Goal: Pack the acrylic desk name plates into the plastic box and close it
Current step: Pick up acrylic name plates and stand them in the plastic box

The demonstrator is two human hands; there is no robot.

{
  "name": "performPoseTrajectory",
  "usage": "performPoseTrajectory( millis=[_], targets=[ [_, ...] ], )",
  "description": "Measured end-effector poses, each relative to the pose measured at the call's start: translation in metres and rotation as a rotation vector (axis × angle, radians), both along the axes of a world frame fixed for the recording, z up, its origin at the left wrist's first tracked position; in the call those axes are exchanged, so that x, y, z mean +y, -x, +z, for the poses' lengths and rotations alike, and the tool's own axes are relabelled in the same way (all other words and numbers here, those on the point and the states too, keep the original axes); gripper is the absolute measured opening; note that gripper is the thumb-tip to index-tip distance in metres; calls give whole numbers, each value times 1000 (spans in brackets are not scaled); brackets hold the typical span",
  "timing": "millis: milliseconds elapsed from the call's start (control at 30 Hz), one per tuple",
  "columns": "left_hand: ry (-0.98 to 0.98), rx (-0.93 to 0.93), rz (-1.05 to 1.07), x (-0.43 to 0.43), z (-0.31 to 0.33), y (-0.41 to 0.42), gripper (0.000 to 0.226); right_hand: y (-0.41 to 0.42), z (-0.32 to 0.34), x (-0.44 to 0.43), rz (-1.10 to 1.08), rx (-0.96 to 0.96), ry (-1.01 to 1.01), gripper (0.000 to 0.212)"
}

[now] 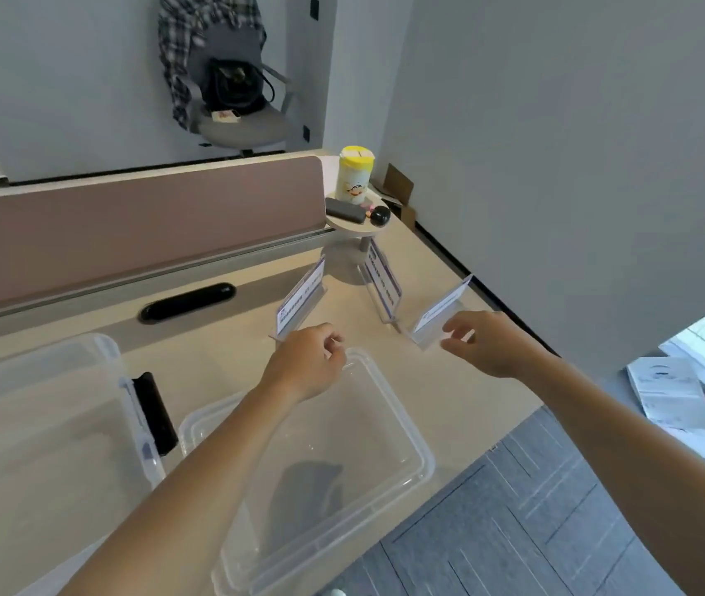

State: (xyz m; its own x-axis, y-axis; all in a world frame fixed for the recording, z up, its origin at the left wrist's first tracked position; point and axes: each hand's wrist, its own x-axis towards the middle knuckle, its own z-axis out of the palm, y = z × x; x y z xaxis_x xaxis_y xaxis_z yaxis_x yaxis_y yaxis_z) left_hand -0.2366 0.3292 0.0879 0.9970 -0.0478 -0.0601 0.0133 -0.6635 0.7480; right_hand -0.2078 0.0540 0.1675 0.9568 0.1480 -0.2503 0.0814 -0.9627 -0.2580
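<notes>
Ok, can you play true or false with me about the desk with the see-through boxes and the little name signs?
1. Three name plates stand on the desk. True: the left one, the middle one and the right one.
2. The plastic box is already full of name plates. False: no name plate is in it yet.
3. The right hand is at the right name plate. True.
4. The left hand is holding the yellow canister. False: the canister stands on a small round shelf at the back, away from both hands.
5. The box has its lid on. False: it is open on top.
</notes>
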Motion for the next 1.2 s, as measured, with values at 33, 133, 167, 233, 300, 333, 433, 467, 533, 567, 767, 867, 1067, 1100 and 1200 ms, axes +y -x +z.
performPoseTrajectory(
  millis=[33,133,167,233,300,333,433,467,533,567,767,867,1067,1100,1200],
  targets=[
    [9,-4,-14,-9,-2,-8,25,-5,2,-8,-16,-4,16,35],
    [27,20,-52,-37,-2,-26,32,-23,6,-35,-65,-17,29,36],
    [36,31,-64,-45,-2,-32,34,-30,5,-46,-74,-22,31,36],
    [36,41,-76,-63,1,-47,35,-47,1,-66,-86,-37,27,37],
    [39,49,-69,-82,2,-65,33,-65,-3,-86,-102,-57,-14,36],
    [45,55,-57,-93,1,-75,31,-75,-6,-97,-113,-61,-45,37],
    [56,81,-22,-129,-7,-108,25,-107,-22,-131,-165,-30,-139,47],
    [51,94,-7,-141,-11,-118,25,-118,-27,-144,-188,-8,-180,53],
    [33,138,22,-165,-19,-139,29,-142,-40,-167,-251,45,-298,61],
    [20,156,36,-174,-23,-146,31,-152,-46,-175,-286,75,-352,62],
    [-83,259,135,-228,-50,-180,37,-216,-81,-210,-388,266,-415,69],
    [-162,304,143,-249,-67,-193,45,-246,-101,-213,-472,351,-412,84],
    [-338,308,212,-263,-85,-216,49,-286,-130,-210,-501,504,-482,87],
    [-350,320,218,-261,-88,-219,40,-292,-136,-208,-504,533,-515,86],
    [-337,335,280,-254,-94,-226,16,-308,-157,-202,-473,591,-612,81]
  ],
)
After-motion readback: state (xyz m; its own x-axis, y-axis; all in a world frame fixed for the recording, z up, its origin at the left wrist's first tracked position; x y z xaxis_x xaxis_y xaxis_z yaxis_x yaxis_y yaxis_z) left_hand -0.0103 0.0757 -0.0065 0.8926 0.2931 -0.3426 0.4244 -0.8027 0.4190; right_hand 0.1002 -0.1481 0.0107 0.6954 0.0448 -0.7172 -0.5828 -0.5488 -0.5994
